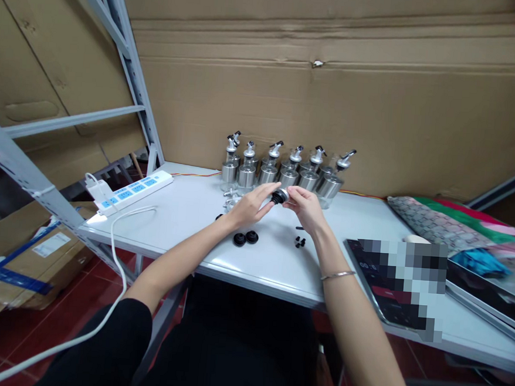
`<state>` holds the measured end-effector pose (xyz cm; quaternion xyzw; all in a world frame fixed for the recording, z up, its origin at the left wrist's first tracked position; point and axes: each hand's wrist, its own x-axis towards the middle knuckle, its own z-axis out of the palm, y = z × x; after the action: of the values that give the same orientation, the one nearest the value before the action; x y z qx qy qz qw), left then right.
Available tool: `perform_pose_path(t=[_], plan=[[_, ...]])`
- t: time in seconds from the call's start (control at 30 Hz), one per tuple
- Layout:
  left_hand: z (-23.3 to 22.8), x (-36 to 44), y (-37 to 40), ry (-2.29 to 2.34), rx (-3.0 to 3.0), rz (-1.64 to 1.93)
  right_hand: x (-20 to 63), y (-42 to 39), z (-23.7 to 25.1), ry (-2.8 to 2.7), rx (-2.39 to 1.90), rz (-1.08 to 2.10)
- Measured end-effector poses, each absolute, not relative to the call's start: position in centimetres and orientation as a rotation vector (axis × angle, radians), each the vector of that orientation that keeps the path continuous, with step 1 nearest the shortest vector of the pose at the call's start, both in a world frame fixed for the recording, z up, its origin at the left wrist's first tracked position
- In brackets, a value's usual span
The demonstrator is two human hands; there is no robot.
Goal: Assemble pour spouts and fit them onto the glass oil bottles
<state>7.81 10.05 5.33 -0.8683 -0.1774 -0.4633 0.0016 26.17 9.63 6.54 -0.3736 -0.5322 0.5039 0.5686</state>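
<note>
Both hands meet over the middle of the white table around a bottle pourer (279, 197) with a black ribbed stopper and a silvery top. My left hand (252, 206) has its thumb and fingers closed about the black stopper. With fingertips pinched, my right hand (303, 205) grips the silvery end, partly hiding it. Two round black rubber stoppers (246, 237) lie on the table below my left hand. Several small black caps (300, 242) lie under my right wrist. Some silvery pourer tops (230, 202) sit behind my left hand, partly covered by it.
Several glass-and-steel bottles (268, 173) with pourers stand at the back, before a cardboard wall (264, 99). A power strip (136, 191) with a white cable is at left. A phone or tablet (383, 284), partly pixelated, and patterned fabric (440, 223) lie at right.
</note>
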Motion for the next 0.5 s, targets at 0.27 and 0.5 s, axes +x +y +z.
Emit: perform_pose_path(t=[0.27, 0.5], plan=[[5.29, 7.98, 9.62, -0.626, -2.865, -1.305, 25.91, 9.16, 6.6, -1.292, -0.882, 1.223], [4.99, 8.08, 9.87, -0.685, -2.892, -1.305, 25.77, 9.22, 6.32, -1.312, -0.891, 1.228]])
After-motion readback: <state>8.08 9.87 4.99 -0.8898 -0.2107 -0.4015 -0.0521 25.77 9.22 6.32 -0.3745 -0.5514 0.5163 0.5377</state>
